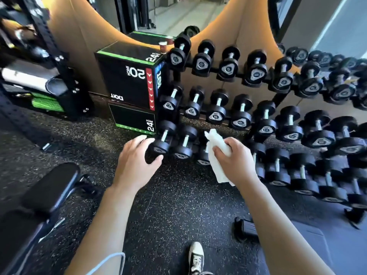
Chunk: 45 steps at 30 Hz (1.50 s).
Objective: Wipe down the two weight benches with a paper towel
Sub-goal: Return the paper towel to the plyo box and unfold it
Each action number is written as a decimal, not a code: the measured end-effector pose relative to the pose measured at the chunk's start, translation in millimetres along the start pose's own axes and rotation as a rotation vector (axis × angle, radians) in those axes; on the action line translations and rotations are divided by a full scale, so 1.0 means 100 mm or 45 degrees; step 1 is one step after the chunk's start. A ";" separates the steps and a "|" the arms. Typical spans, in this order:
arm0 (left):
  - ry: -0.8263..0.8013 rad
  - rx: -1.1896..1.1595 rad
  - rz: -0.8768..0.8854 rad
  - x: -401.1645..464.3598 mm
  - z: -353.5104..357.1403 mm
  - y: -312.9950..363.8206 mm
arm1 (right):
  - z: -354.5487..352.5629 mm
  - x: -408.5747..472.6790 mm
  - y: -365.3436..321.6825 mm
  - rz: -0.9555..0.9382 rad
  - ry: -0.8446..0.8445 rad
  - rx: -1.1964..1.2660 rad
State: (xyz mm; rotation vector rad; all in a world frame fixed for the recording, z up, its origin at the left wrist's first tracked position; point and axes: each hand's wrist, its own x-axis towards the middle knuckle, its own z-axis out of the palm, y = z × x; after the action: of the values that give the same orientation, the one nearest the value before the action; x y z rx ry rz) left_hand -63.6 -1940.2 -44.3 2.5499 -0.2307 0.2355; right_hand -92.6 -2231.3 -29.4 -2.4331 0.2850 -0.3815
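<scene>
step: approach, no wiping being done yet | paper towel (217, 155) being gripped in right hand (236, 161), before dumbbell rack (258, 108) | left hand (135, 161) being held open, empty | weight bench (45, 193) left of rack | next: towel to be brought to bench pad

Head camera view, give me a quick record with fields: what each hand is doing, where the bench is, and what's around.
right hand: right hand gripping a crumpled white paper towel, held in the air in front of the rack
left hand: left hand empty, fingers spread, hovering by a bottom-row dumbbell
bench: black padded weight bench at lower left, not being touched
second bench: not identifiable
ahead: dumbbell rack, three rows
left of rack: stacked plyo boxes
floor: speckled black rubber floor
</scene>
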 end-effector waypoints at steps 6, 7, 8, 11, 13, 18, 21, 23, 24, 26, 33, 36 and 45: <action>0.092 0.188 -0.148 0.27 -0.19 -0.63 | 0.72 0.62 -0.43 -0.101 -0.129 0.087; 0.102 0.225 -0.156 0.33 -0.21 -0.70 | 0.82 0.73 -0.48 -0.115 -0.142 0.100; 0.113 0.256 -0.177 0.43 -0.22 -0.80 | 0.95 0.87 -0.53 -0.138 -0.163 0.118; 0.132 0.306 -0.224 0.83 -0.20 -1.02 | 1.33 1.35 -0.65 -0.178 -0.218 0.162; 0.120 0.317 -0.257 1.17 -0.16 -1.15 | 1.53 1.68 -0.72 -0.186 -0.253 0.185; 0.094 0.312 -0.287 2.15 -0.07 -1.33 | 1.96 2.59 -0.84 -0.225 -0.360 0.141; 0.110 0.287 -0.295 2.63 -0.06 -1.43 | 2.16 3.09 -0.92 -0.240 -0.375 0.157; 0.114 0.301 -0.311 2.85 -0.09 -1.52 | 2.28 3.35 -0.99 -0.236 -0.386 0.165; 0.120 0.310 -0.319 2.94 -0.12 -1.58 | 2.34 3.46 -1.03 -0.230 -0.388 0.167; 0.142 0.306 -0.342 3.10 -0.21 -1.74 | 2.46 3.67 -1.14 -0.227 -0.381 0.181; 0.173 0.256 -0.361 3.77 -0.39 -2.36 | 2.99 4.19 -1.55 -0.214 -0.359 0.180; 0.161 0.222 -0.305 4.09 -0.46 -2.70 | 3.29 4.36 -1.77 -0.190 -0.328 0.167; 0.107 0.224 -0.183 4.96 -1.01 -3.91 | 4.29 4.80 -3.04 -0.175 -0.286 0.119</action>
State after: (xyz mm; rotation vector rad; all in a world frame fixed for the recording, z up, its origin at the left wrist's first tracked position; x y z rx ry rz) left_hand 488.6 -1617.9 -58.0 2.7087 0.0068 0.3193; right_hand 535.0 -1895.6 -60.8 -2.3832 0.0020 -0.1731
